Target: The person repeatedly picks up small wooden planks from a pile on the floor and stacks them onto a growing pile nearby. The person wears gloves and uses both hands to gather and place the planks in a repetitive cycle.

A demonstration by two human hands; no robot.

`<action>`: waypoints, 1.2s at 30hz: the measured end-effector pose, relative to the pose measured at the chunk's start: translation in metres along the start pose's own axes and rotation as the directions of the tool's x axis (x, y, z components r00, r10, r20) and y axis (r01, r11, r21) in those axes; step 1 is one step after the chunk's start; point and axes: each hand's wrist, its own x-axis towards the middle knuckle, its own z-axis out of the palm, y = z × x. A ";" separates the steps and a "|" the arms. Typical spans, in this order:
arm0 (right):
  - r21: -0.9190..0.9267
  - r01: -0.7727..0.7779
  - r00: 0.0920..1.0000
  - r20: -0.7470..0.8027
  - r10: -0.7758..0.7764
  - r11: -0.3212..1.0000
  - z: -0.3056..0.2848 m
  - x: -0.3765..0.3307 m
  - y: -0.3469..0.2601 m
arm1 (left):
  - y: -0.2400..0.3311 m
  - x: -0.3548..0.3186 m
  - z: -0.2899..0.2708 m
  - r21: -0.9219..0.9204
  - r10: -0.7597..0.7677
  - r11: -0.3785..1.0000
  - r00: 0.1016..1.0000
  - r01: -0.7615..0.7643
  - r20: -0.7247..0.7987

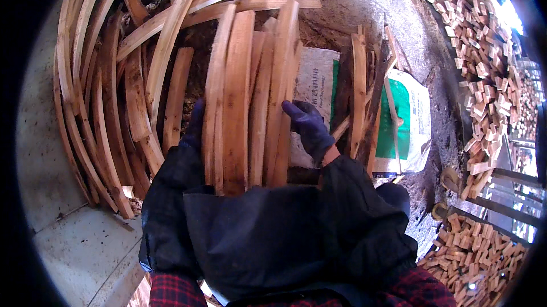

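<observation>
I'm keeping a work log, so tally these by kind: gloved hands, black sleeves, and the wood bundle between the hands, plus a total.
Hands, left hand and right hand: 2
Black sleeves, left sleeve and right sleeve: 2
Wood bundle: 1 (its overlapping strips can't be counted surely)
Total: 5

Brown wooden strips [238, 102] run side by side; far ends uneven.
</observation>
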 end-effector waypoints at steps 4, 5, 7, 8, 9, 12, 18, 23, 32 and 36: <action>0.175 0.137 0.990 -0.004 -0.139 0.975 0.040 0.008 0.008 | 0.000 -0.003 -0.007 -0.002 0.010 1.000 1.000 -0.010 -0.022; 0.319 0.043 0.996 0.054 -0.064 0.947 0.046 0.012 0.014 | 0.000 -0.003 -0.007 -0.002 0.013 1.000 1.000 -0.013 -0.023; 0.368 -0.089 0.995 0.083 0.063 0.926 0.050 0.022 0.024 | 0.000 -0.004 -0.004 -0.008 0.017 1.000 1.000 -0.017 -0.024; 0.376 -0.088 0.988 0.148 0.034 0.923 0.049 0.025 0.027 | -0.001 -0.005 -0.002 -0.015 0.019 1.000 1.000 -0.019 -0.025; 0.380 -0.100 0.975 0.222 0.015 0.920 0.047 0.028 0.030 | -0.003 -0.006 0.001 -0.021 0.017 1.000 1.000 -0.018 -0.021; 0.449 -0.187 0.949 0.311 0.044 0.873 0.034 0.023 0.025 | -0.011 -0.011 0.008 -0.057 0.018 0.998 1.000 -0.019 -0.013; 0.462 -0.205 0.973 0.194 0.128 0.863 -0.008 -0.024 0.007 | -0.045 -0.035 0.009 -0.200 -0.012 0.980 1.000 0.012 0.000; 0.506 -0.257 0.966 0.167 0.199 0.823 -0.017 -0.021 0.029 | -0.072 -0.036 0.012 -0.328 -0.043 0.943 0.998 0.054 0.042; 0.532 -0.188 0.981 0.148 0.128 0.826 -0.037 -0.057 -0.006 | -0.058 -0.052 0.065 -0.255 0.020 0.967 0.996 0.002 0.083; 0.601 -0.072 0.996 0.078 0.032 0.796 -0.047 -0.108 -0.052 | -0.008 -0.086 0.122 -0.089 0.104 0.991 0.991 -0.096 0.083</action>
